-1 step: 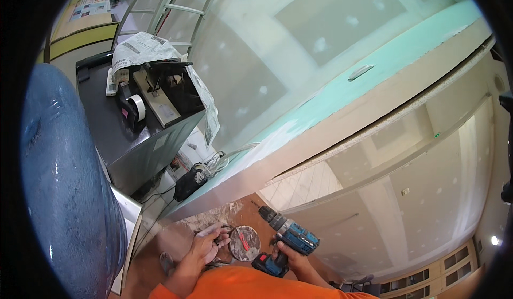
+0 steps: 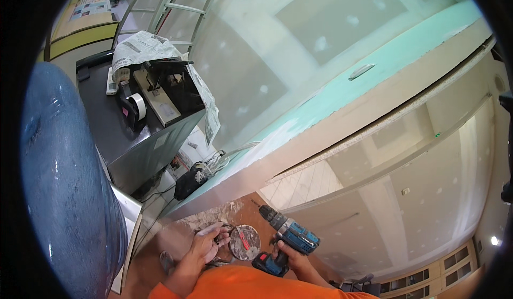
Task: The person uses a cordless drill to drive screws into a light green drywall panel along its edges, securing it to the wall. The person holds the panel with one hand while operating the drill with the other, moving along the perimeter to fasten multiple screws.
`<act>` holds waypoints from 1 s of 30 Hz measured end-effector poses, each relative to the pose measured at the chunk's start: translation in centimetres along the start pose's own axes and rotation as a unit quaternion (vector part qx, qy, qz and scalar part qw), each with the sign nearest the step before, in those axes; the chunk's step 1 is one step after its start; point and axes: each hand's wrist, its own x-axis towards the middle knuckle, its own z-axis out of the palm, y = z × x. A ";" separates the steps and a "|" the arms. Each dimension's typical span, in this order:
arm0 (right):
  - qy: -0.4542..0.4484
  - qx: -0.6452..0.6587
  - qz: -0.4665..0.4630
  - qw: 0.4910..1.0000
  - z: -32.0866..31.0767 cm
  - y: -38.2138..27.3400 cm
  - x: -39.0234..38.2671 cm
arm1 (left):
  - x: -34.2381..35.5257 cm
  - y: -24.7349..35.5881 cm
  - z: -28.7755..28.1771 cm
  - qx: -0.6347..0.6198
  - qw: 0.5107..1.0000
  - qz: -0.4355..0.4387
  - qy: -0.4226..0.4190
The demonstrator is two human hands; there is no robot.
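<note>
A blue and black cordless drill (image 2: 296,236) is in my right hand (image 2: 287,255), whose fingers wrap its grip above the battery. Its long bit points up and to the left, touching nothing. My left hand (image 2: 207,245) is held palm up beside it with the fingers curled in. Something small and dark shows at those fingers, too small to name. Between and beyond my hands stands a round bucket (image 2: 255,236) smeared with pale, dried matter. A tool with a red handle (image 2: 244,240) lies across its top.
A partition's thick top ledge (image 2: 374,99) runs from lower left to upper right. To the left are a dark desk (image 2: 101,112) with a tape dispenser (image 2: 127,112) and newspaper (image 2: 140,50), and a large blue rounded object (image 2: 69,171). Cables (image 2: 216,165) and a ladder (image 2: 181,8) stand beyond.
</note>
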 end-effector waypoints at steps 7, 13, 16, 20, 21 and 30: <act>-0.029 0.017 -0.014 0.999 -0.9 0.9 0.3 | 0.2 -0.1 -0.3 -0.071 0.997 -0.010 -0.004; -0.068 0.057 -0.019 0.996 -2.2 1.7 0.8 | -0.3 -0.3 1.5 -0.023 0.999 0.023 -0.011; -0.076 0.021 -0.005 0.997 -3.4 2.0 1.3 | -0.4 -0.8 3.1 -0.007 0.999 0.044 -0.027; -0.127 0.063 -0.065 0.988 -4.8 3.1 2.4 | 0.6 -1.2 5.5 -0.021 0.996 0.068 -0.057; -0.131 0.060 -0.089 0.986 -5.3 3.4 2.7 | 0.9 -1.1 6.2 -0.035 0.993 0.075 -0.089; -0.194 0.081 -0.180 0.961 -8.3 5.0 5.2 | 2.8 0.6 12.9 0.000 0.990 0.137 -0.038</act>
